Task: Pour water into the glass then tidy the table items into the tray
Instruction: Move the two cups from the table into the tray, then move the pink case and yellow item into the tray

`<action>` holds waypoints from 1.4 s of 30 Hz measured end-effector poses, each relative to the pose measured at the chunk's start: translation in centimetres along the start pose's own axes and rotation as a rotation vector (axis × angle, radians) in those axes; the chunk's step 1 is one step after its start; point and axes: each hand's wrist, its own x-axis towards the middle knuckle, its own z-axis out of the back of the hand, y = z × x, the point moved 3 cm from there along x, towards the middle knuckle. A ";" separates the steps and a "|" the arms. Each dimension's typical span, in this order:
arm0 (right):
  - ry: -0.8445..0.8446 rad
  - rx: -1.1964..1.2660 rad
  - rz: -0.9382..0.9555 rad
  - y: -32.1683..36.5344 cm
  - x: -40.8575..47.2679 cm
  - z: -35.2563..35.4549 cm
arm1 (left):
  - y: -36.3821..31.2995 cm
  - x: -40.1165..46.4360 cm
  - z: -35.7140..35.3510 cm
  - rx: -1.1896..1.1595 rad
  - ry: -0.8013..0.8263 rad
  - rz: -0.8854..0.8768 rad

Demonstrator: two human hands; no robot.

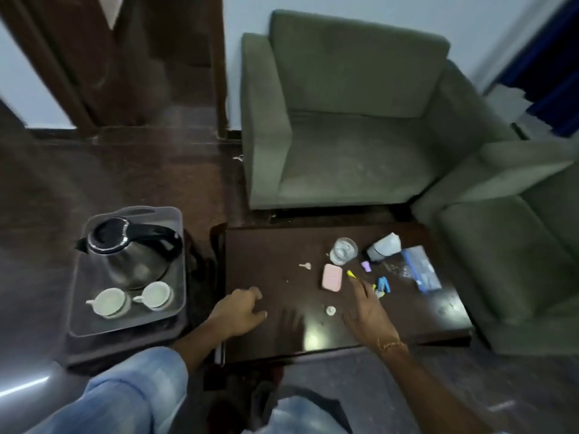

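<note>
A clear glass (343, 250) holding water stands on the dark wooden table (269, 255). Around it lie a pink case (331, 277), a yellow piece (351, 273), a purple piece (366, 266), blue clips (383, 284), a small white cap (330, 310) and a zip bag (421, 272). My right hand (365, 305) hovers flat over the table, fingers apart, fingertips near the yellow piece, holding nothing. My left hand (242, 310) rests loosely curled and empty on the table's left front. A clear tray (175, 308) on a low stand to the left holds a steel kettle (125, 252) and two white cups (131, 297).
Two green armchairs (344, 126) stand behind and to the right of the table. A small white container (383, 248) lies tipped by the glass. A tiny pale object (305, 266) lies mid-table. My knees in blue jeans (134, 389) are at the bottom.
</note>
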 end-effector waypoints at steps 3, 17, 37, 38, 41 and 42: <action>-0.047 0.059 -0.091 -1.9 -2.4 1.0 | -3.1 -0.3 -1.9 -0.029 0.038 -0.059; 0.013 0.255 -0.270 -12.0 0.7 1.8 | -10.9 6.3 -4.1 0.004 0.013 0.075; 0.267 -0.034 -0.315 -24.4 20.0 -11.8 | -16.4 28.4 -17.7 -0.003 -0.220 0.354; 0.287 -0.092 -0.313 -24.7 20.3 -12.4 | -16.1 28.9 -18.1 0.020 -0.238 0.383; 0.295 -0.207 -0.284 -25.3 21.1 -13.7 | -15.4 30.3 -19.1 0.021 -0.254 0.448; 0.282 -0.206 -0.279 -25.4 21.3 -14.0 | -15.3 30.8 -19.3 0.020 -0.255 0.450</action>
